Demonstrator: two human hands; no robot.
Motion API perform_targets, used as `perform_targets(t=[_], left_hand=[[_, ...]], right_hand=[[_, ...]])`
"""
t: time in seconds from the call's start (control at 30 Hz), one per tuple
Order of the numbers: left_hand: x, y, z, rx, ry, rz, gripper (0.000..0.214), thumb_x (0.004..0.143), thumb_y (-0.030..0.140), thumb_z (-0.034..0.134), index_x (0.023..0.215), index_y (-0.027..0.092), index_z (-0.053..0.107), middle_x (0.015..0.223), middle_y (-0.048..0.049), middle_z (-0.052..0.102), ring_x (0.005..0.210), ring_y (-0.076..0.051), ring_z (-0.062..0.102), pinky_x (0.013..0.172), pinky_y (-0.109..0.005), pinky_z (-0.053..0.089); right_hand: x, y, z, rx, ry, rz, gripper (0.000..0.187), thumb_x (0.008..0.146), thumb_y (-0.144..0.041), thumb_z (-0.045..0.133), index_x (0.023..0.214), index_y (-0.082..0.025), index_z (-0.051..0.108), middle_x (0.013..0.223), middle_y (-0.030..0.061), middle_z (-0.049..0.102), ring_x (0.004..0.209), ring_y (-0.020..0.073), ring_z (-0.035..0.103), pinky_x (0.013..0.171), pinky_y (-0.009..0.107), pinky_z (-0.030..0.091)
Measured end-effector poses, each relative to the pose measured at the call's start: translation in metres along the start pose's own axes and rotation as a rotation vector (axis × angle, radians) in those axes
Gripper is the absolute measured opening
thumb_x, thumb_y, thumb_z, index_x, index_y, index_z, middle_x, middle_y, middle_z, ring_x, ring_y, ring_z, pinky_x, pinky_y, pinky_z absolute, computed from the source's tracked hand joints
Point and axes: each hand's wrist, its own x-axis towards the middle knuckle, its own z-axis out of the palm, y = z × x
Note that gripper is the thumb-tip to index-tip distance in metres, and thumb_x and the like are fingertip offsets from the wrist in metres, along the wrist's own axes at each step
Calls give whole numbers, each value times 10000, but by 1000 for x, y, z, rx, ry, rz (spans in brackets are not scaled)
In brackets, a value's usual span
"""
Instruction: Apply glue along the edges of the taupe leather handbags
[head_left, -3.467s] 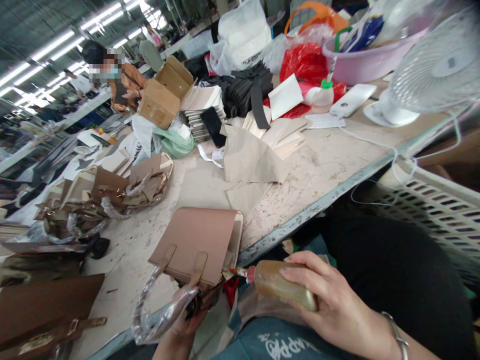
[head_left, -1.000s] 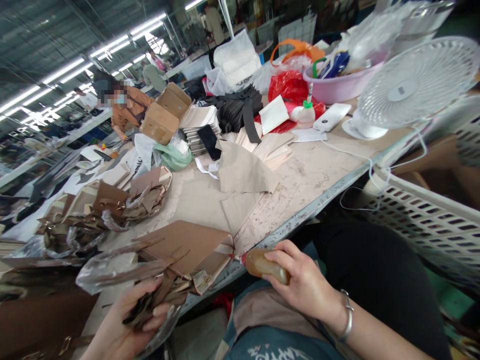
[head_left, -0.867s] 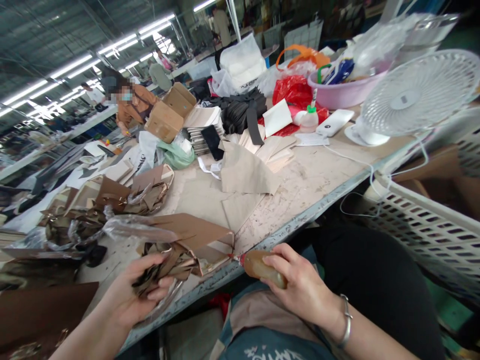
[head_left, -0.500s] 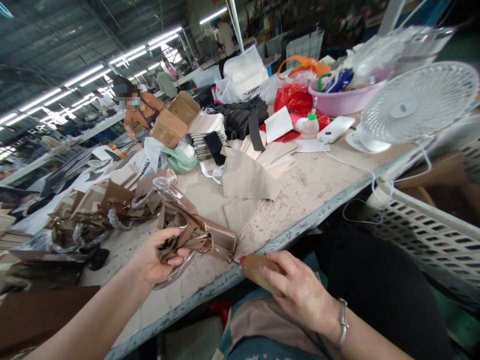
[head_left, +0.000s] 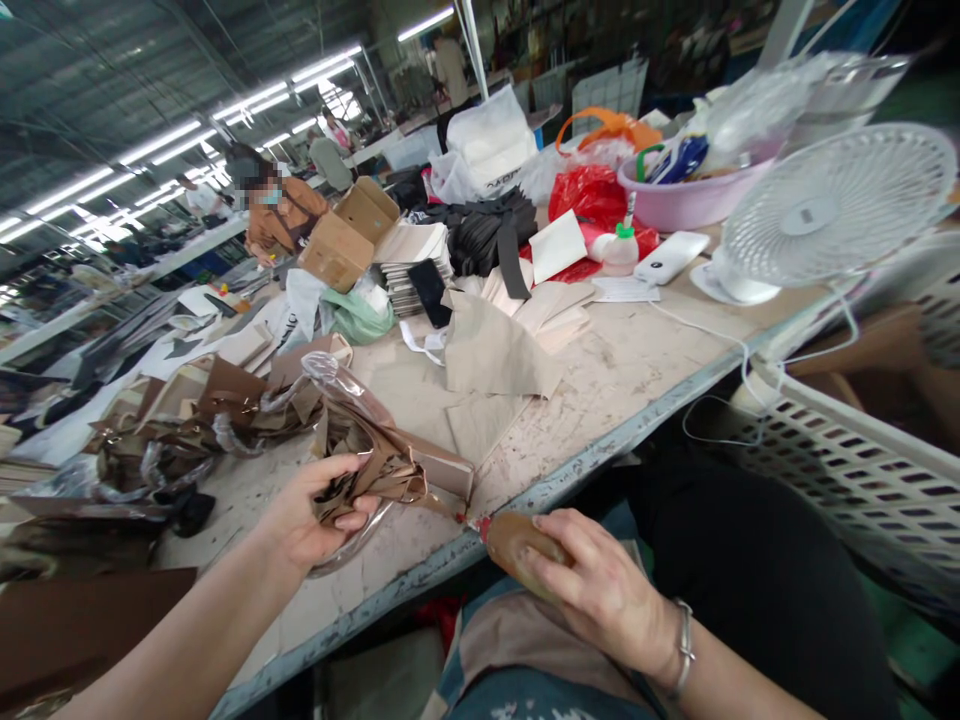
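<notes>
My left hand (head_left: 319, 515) is closed around the gathered folds of a brown bag piece (head_left: 382, 470), which has clear plastic wrap (head_left: 334, 375) along its far side. Its flat panel (head_left: 442, 470) rests on the table near the front edge. In my right hand (head_left: 592, 580) is a squeeze bottle (head_left: 521, 550) of amber-brown colour, lying nearly level with its red nozzle (head_left: 474, 523) pointing left. The nozzle tip is at a thin strap end beside the panel's corner; whether they touch I cannot tell.
Several similar brown pieces (head_left: 217, 400) stand in a row at left. Beige fabric sheets (head_left: 495, 350) lie mid-table. A white fan (head_left: 817, 215) and phone (head_left: 671, 258) sit at right, above a plastic crate (head_left: 855, 470). Across the table, a person (head_left: 281, 215) works by a cardboard box (head_left: 349, 235).
The bottle and my right hand have shifted very slightly, with the bottle looking a little more squeezed. My left hand keeps its hold on the brown piece.
</notes>
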Motion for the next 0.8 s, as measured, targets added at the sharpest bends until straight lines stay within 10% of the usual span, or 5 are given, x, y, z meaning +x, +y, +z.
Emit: perform_targets(t=[0.8], left_hand=[[15,4,13,-88,33,-35,186,764,80,488,923,92,583,758,-150,683,388,-93,442,261,-145,258]], right_hand=[[-2,18,7,17,165,78,332,827,-9,522,1109,-171,590,1181,155,463,1032,271,506,813,441,549]])
